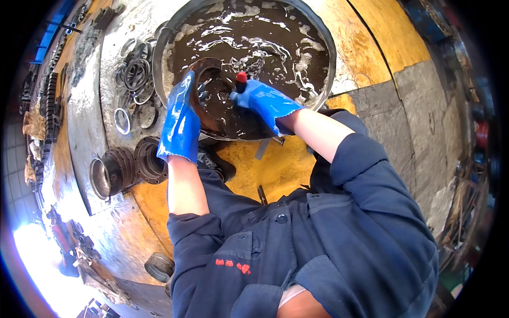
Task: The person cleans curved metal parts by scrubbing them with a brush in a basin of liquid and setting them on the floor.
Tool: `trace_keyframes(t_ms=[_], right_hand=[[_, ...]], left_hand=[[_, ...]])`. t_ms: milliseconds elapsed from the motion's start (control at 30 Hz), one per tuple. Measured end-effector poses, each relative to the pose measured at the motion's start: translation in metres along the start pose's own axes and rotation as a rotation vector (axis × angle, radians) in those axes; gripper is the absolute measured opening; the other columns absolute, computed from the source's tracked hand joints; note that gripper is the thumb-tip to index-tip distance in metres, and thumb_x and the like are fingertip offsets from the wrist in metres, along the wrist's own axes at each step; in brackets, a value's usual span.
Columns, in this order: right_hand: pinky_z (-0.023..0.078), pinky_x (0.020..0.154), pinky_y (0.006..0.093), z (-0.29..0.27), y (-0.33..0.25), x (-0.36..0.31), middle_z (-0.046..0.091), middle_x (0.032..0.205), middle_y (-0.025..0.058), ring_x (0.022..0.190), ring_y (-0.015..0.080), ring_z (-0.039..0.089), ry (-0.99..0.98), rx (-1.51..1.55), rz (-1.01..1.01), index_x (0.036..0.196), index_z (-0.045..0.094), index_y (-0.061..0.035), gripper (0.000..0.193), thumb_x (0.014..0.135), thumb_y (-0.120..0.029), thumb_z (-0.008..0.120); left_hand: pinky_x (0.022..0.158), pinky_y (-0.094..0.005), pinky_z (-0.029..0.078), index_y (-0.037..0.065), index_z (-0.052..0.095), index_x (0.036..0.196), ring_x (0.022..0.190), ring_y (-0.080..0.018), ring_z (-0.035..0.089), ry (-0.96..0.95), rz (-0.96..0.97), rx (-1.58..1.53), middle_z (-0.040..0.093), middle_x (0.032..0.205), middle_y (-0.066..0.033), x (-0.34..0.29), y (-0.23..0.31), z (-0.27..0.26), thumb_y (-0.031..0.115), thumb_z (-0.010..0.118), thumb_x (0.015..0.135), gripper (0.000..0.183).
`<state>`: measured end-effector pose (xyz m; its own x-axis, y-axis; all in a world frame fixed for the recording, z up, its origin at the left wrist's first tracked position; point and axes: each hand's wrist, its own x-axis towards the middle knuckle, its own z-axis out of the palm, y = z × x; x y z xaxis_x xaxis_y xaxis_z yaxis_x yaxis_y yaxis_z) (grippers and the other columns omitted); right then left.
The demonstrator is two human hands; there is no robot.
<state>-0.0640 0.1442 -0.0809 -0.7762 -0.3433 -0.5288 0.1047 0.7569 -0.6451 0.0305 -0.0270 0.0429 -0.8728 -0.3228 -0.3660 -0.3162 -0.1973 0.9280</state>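
"Ring, where is it held?"
"Within the rim of the tub; its rusty side is clasped by the blue-gloved left hand."
"And the right hand?"
"1 red-tipped handle is gripped in it."

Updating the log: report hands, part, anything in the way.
Left hand holding rusty ring. Right hand gripping red-tipped handle. Ring in tub, near-left. Dark liquid hides what's below.

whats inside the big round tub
The tub shows murky brown liquid with pale foam. The left hand holds a rusty ring there; the right hand grips a red-ended tool. The opaque liquid hides the bottom and anything sunk.
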Motion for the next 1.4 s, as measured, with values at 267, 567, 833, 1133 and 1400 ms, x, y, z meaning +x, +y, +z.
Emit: trace_keyframes(t_ms=[267,567,833,1133,1400], right_hand=[[0.047,0.075,0.0354,-0.038,-0.008,-0.095,0.068,0.082,0.0074,0.078,0.0158,0.059,-0.183,0.622,-0.225,0.098,0.075,-0.0007,0.044,0.097,-0.044,0.068],[0.058,0.089,0.046,-0.1,-0.004,-0.04,0.077,0.102,0.0231,0.102,0.0394,0.075,0.183,0.29,-0.147,0.106,0.077,-0.0097,0.038,0.096,-0.041,0.059],[0.058,0.086,0.0459,-0.153,0.026,-0.029,0.078,0.095,0.017,0.093,0.0348,0.075,0.364,0.401,-0.086,0.1,0.077,-0.0111,0.044,0.091,-0.052,0.063],[0.058,0.093,0.0412,-0.16,0.033,-0.036,0.08,0.108,0.0131,0.103,0.0313,0.076,0.281,0.475,-0.037,0.111,0.08,-0.0167,0.042,0.089,-0.049,0.067],[0.058,0.091,0.0416,-0.136,0.019,-0.031,0.08,0.108,0.0133,0.102,0.0284,0.076,0.157,0.437,0.01,0.12,0.077,-0.0139,0.043,0.092,-0.045,0.069]], left_hand=[[0.09,-0.0312,0.051,-0.006,0.067,0.129,0.1,-0.0192,0.064,-0.033,0.23,0.128,0.068,0.114,-0.0114,0.013,-0.034,-0.006,0.024,0.068,0.1,0.042],[0.079,-0.0308,0.055,-0.003,0.067,0.121,0.086,-0.0177,0.067,-0.154,-0.072,0.042,0.071,0.1,-0.0081,0.033,-0.023,0.014,0.013,0.073,0.093,0.033],[0.083,-0.0333,0.059,-0.003,0.068,0.13,0.086,-0.0183,0.072,-0.306,-0.249,0.398,0.075,0.101,-0.0077,0.063,-0.002,0.03,0.005,0.079,0.083,0.048],[0.086,-0.0395,0.059,0.007,0.071,0.131,0.098,-0.0265,0.075,-0.787,0.026,1.764,0.078,0.111,-0.0165,0.079,0.032,0.076,0.012,0.09,0.075,0.059],[0.089,-0.0433,0.059,0.015,0.075,0.086,0.09,-0.0335,0.077,-1.498,0.704,2.272,0.076,0.085,-0.011,0.1,0.015,0.065,0.011,0.074,0.078,0.009]])
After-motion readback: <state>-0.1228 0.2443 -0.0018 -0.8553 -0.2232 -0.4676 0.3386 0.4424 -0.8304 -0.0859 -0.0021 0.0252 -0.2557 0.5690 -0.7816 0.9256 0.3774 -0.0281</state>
